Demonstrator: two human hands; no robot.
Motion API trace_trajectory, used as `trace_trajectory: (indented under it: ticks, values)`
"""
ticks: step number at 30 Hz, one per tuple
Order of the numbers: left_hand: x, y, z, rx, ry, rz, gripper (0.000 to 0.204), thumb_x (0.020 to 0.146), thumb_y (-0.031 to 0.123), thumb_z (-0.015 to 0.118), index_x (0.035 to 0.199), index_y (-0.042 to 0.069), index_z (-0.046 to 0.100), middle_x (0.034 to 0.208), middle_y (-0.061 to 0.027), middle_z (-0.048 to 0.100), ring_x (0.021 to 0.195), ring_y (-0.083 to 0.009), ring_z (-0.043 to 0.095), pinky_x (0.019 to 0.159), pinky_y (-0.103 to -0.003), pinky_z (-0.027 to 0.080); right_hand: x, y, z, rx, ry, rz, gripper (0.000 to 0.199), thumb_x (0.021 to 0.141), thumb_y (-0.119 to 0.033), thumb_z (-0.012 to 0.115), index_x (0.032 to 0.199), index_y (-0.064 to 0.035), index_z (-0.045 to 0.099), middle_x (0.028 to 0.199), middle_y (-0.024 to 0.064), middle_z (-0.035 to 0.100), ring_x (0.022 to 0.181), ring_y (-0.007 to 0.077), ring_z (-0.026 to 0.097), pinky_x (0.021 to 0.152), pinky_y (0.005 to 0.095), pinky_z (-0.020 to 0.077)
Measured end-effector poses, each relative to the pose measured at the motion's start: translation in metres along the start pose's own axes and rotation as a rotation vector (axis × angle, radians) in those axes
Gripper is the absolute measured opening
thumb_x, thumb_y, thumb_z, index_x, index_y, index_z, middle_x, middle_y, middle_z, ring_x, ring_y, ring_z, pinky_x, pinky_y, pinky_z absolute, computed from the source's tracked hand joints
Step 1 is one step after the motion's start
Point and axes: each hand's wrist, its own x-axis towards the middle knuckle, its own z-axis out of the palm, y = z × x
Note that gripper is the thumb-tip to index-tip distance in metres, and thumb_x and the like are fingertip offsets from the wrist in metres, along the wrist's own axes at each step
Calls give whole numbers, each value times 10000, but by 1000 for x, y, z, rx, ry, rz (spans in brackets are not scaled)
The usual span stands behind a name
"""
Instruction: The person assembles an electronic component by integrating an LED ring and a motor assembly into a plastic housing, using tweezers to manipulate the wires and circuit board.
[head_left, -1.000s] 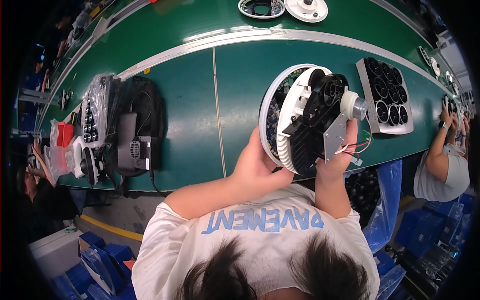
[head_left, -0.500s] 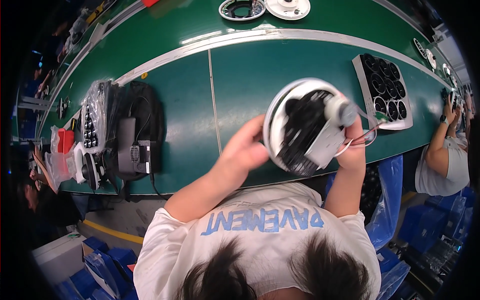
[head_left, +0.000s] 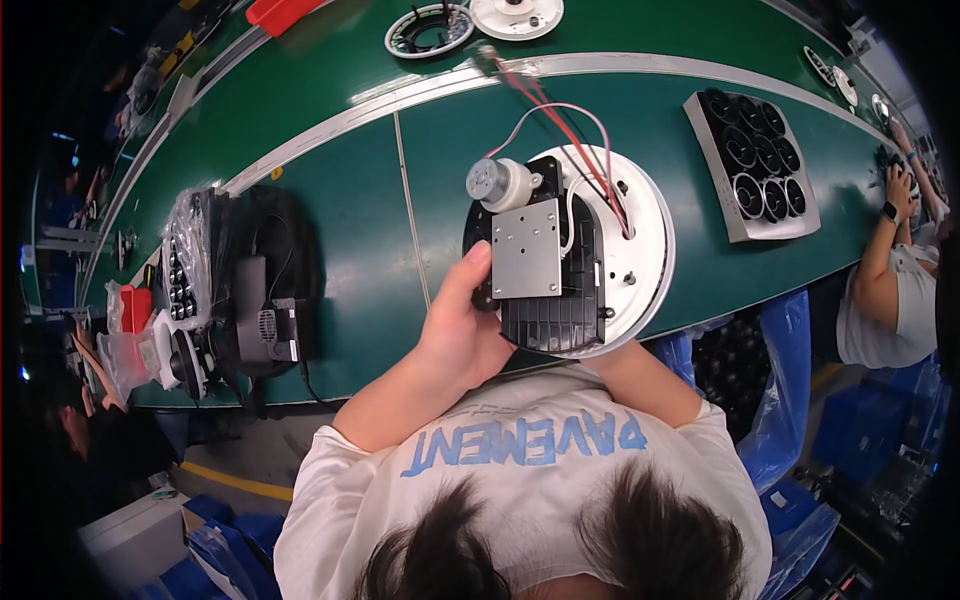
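Observation:
Held above the bench is a round white housing (head_left: 650, 240) with a black ribbed plastic module on it. The module carries a bare metal plate (head_left: 525, 250) and a small silver motor (head_left: 487, 181). Red wires (head_left: 575, 140) come out of a hole in the white disc and stretch away toward the far side. My left hand (head_left: 465, 310) is closed round the module's left edge, its thumb lying by the metal plate. Only the wrist of my right hand (head_left: 622, 362) shows, at the housing's near edge; its fingers are hidden underneath.
A tray of black round parts (head_left: 755, 165) lies to the right. A black backpack (head_left: 280, 260) and plastic-wrapped parts (head_left: 195, 250) are at left. Beyond the metal rail sit an open ring (head_left: 430, 32) and a white disc (head_left: 517, 15). A co-worker's arm (head_left: 870, 260) shows at right.
The housing has been turned: its motor went from the right side to the left and the wires now point away. My right hand left the motor side and slipped under the housing.

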Motion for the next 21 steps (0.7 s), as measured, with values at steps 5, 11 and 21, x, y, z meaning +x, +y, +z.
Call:
trace_trajectory:
  ticks: [5, 11, 21]
  values:
    - [0, -2, -1, -32, -41, -13, 457, 895, 378, 366, 1190, 37, 440, 1151, -113, 526, 1040, -234, 530, 906, -390, 422, 14, -7, 5, 25, 32, 15, 479, 893, -244, 429, 1283, 10, 316, 1225, 118, 451, 1111, 175, 458, 938, 336, 375]
    - [-3, -4, -11, 121, -77, 37, 455, 897, 357, 360, 1184, 12, 436, 1116, -128, 545, 1004, -227, 554, 863, -363, 453, 21, -27, -8, 54, 67, 46, 485, 886, -242, 445, 1280, 12, 320, 1217, 118, 456, 1106, 171, 461, 931, 333, 379]
    - [-8, -3, -1, 62, -14, 34, 444, 884, 376, 395, 1154, 30, 463, 1067, -105, 566, 965, -215, 568, 849, -349, 459, -1, -41, 40, 97, 109, 105, 495, 874, -237, 472, 1275, 14, 326, 1204, 117, 464, 1097, 164, 465, 920, 328, 385]
